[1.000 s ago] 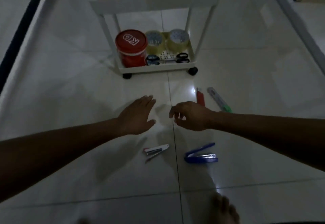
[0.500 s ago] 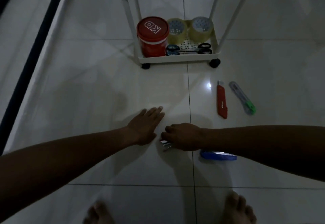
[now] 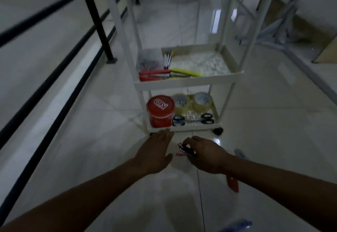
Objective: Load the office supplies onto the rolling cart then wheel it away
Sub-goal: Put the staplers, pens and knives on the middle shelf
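The right hand [image 3: 206,154] is now gripping the small stapler [image 3: 187,150], lifted off the glossy white tiled floor [image 3: 91,158] toward the cart [image 3: 184,84]; the left hand [image 3: 155,151] is hovering open, empty.

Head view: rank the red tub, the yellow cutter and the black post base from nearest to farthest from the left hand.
From the left hand:
1. Red tub, bottom cart shelf, just ahead.
2. Yellow cutter, middle shelf, higher and further ahead.
3. Black post base, on the floor, far left behind the cart.
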